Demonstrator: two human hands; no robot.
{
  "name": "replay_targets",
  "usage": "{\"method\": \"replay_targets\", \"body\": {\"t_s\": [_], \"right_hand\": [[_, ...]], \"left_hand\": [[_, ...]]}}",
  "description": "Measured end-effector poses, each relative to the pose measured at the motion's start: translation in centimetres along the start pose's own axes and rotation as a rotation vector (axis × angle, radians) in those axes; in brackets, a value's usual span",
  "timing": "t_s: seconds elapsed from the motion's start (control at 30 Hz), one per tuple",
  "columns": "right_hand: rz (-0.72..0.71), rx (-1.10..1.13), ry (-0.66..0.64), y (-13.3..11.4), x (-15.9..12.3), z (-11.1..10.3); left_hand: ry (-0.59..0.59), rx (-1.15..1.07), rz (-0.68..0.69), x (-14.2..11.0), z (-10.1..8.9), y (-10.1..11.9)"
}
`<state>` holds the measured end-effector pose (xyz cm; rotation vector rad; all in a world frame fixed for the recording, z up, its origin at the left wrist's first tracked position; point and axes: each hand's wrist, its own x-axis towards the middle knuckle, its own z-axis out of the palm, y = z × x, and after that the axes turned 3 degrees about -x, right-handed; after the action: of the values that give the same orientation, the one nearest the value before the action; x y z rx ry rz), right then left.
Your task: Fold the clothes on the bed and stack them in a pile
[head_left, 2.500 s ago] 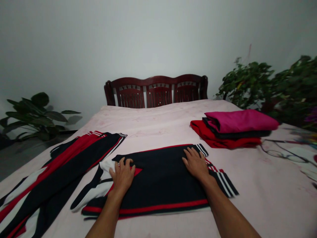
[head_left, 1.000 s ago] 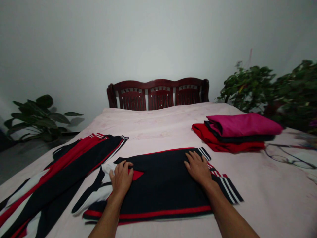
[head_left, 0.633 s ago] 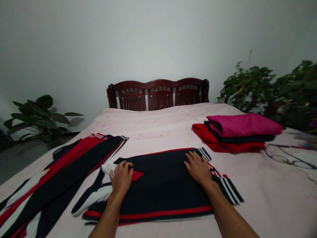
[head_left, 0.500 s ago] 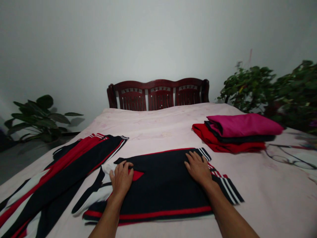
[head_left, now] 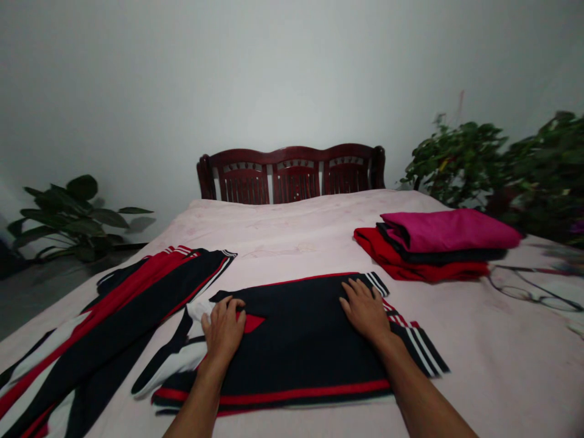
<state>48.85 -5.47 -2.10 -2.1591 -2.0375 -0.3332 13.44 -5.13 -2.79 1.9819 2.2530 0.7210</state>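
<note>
A dark navy jacket (head_left: 301,340) with red piping, white parts and striped cuffs lies folded on the bed in front of me. My left hand (head_left: 224,328) rests on its left end, by the white collar area and a red patch, fingers spread and slightly bent. On the right end, near the striped cuff (head_left: 376,283), my right hand (head_left: 365,309) lies flat with the fingers apart. Neither hand grips the cloth. To the left are more navy, red and white garments (head_left: 123,310), stretched out lengthwise in a loose pile.
A folded stack holds a magenta garment (head_left: 456,230) over dark and red ones (head_left: 433,271). Eyeglasses (head_left: 524,294) lie right of it. The pink bedsheet (head_left: 283,237) reaches a dark wooden headboard (head_left: 296,173). Leafy plants stand at left (head_left: 82,219) and right (head_left: 456,158).
</note>
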Motion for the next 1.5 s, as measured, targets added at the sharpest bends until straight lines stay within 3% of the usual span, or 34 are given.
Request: {"method": "replay_targets", "body": {"t_s": [1.5], "right_hand": [[-0.001,-0.015,0.010,0.03,-0.03,0.11]], "left_hand": [[-0.013,-0.026,-0.002,-0.02,0.08,-0.11]]}}
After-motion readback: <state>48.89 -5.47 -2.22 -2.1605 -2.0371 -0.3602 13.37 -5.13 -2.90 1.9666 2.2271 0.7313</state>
